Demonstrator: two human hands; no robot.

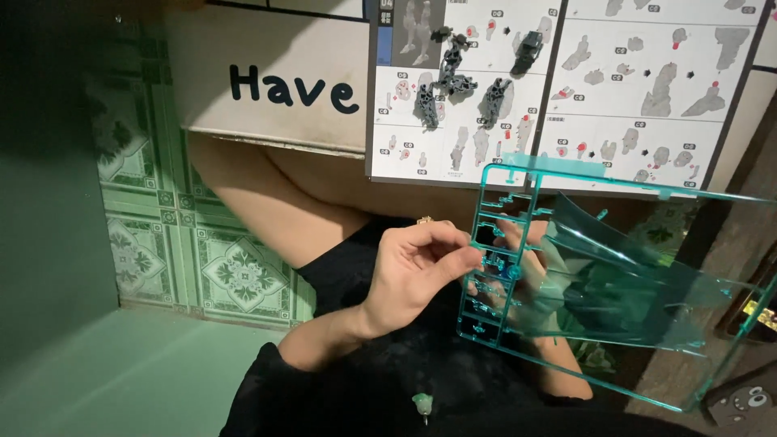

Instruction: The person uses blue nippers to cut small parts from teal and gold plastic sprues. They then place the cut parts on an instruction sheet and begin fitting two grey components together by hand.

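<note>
Left hand pinching a tiny piece on the teal parts frame; right hand grips it from behind, over the lap; twist too hard and that thin frame probably snaps.

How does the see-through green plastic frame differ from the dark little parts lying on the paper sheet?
The green frame is clear teal; the dark parts are opaque grey-black. The frame is one wide grid with its pieces attached and is held up by both hands, left hand at its edge; the dark parts lie loose on the instruction sheet. Both look like model-kit plastic.
</note>
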